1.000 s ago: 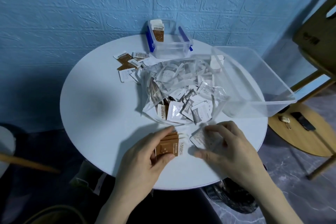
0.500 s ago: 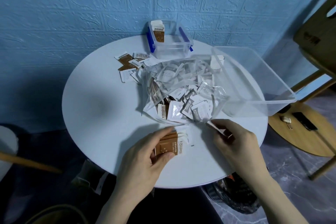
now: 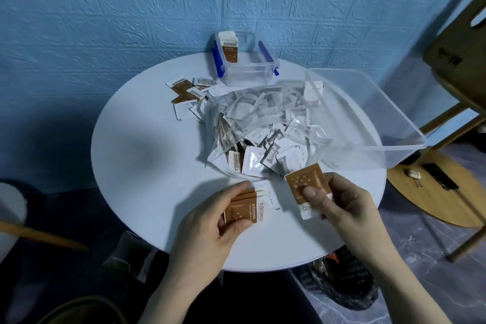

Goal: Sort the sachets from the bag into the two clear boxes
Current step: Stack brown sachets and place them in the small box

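A clear plastic bag (image 3: 265,134) full of white and brown sachets lies open in the middle of the round white table (image 3: 147,155). My left hand (image 3: 210,226) pinches a small stack of brown sachets (image 3: 243,209) near the table's front edge. My right hand (image 3: 342,205) holds a single brown sachet (image 3: 306,184) upright, thumb on its face, just in front of the bag's mouth. A small clear box with blue clips (image 3: 252,71) stands at the back with brown sachets upright in it. A large clear box (image 3: 368,116) sits at the right, holding a few white sachets.
Several loose brown and white sachets (image 3: 188,95) lie on the table left of the bag. A wooden chair (image 3: 457,66) and a low round wooden stool (image 3: 441,192) stand to the right. A dark basket (image 3: 339,284) sits on the floor under the table's edge.
My right hand let go of a white sachet, reached to the bag's mouth and now holds up a brown sachet. My left hand kept its stack in place.
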Demonstrator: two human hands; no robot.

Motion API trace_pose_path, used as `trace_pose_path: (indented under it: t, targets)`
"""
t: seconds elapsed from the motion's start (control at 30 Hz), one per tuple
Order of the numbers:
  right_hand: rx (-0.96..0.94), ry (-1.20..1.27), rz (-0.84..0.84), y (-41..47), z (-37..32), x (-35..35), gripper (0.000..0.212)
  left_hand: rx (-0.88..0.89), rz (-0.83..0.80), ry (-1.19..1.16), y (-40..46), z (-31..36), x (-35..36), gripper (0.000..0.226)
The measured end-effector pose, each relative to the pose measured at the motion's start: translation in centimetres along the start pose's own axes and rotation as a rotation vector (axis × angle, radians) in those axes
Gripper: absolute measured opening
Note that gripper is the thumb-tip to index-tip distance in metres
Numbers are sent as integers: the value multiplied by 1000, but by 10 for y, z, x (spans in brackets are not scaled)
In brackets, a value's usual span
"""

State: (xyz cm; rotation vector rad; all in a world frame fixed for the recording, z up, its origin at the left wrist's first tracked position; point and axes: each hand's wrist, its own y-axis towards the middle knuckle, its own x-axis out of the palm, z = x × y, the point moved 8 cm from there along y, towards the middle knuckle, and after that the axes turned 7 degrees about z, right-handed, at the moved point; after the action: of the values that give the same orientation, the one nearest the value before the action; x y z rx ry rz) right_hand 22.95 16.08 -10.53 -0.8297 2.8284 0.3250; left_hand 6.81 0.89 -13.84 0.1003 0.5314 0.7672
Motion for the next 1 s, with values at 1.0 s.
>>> trace_pose_path:
  t: [1.0]
  targets:
    - [-267,-311,-185,-19,-16,59,32,94,-102,60,0,14,-2,50]
